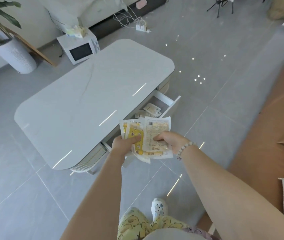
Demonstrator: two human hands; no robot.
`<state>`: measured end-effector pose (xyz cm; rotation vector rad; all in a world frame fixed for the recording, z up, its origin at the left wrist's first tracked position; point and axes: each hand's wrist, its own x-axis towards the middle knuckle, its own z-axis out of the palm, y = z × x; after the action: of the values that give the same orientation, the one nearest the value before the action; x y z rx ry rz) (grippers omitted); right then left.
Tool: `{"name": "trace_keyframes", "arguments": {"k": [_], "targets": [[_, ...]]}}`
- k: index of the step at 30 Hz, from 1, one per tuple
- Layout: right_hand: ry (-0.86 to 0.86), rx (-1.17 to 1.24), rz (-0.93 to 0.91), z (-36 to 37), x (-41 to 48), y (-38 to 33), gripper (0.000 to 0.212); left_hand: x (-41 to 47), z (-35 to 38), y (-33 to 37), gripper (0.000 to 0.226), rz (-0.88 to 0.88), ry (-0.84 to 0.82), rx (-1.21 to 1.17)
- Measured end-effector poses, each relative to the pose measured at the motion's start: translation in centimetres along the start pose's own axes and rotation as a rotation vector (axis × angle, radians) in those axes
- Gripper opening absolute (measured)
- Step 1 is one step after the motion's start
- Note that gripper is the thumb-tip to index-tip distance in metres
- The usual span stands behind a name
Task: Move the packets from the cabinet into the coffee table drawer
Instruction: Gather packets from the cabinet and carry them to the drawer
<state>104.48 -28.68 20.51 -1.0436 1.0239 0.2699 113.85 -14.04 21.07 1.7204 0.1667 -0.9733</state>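
Yellow/white packets (144, 135), grey-white tbl (79, 101)

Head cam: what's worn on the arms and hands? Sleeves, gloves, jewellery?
No gloves, and no sleeves in view on either forearm. Behind the right hand, the wrist carries a bracelet of pale round beads with a small dangling charm. Nothing worn shows on the left hand or wrist.

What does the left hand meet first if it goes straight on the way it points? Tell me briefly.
Likely the open coffee table drawer and the loose packets lying in it. The left hand, gripping a packet stack, seems higher, so depth is uncertain.
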Motion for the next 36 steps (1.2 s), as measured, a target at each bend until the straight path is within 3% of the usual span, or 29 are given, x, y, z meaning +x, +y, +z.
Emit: {"name": "trace_keyframes", "arguments": {"k": [8,13,20,22,24,26,29,33,36], "targets": [[0.106,-0.027,0.11,-1.7,5.6,0.6,0.03,5.7,1.7,-1.1,0.03,-0.14,-0.017,0.008],[0.184,-0.022,0.134,-3.6,9.5,-3.1,0.023,10.8,4.0,1.4,0.019,-0.162,-0.11,-0.012],[0.204,-0.101,0.231,-2.6,16.3,-8.8,0.031,19.1,3.3,6.0,0.025,-0.198,-0.151,0.068],[0.193,-0.1,0.252,-2.5,18.8,-9.1,0.042,21.7,2.9,7.2,0.022,-0.199,-0.185,0.146],[0.188,-0.087,0.258,-3.7,22.4,-8.1,0.062,24.1,3.0,8.1,0.034,-0.2,-0.219,0.19],[0.201,-0.051,0.28,-4.6,24.9,-7.2,0.068,25.8,3.6,8.5,0.036,-0.206,-0.241,0.256],[0.234,-0.01,0.323,-4.5,25.0,-8.2,0.064,27.6,4.9,7.5,0.042,-0.254,-0.241,0.278],[0.284,-0.103,0.38,-5.6,25.8,-9.0,0.026,29.4,7.5,5.8,0.059,-0.35,-0.245,0.264],[0.332,-0.193,0.425,-7.7,28.0,-9.1,0.038,31.1,10.0,4.4,0.05,-0.386,-0.252,0.261]]}}
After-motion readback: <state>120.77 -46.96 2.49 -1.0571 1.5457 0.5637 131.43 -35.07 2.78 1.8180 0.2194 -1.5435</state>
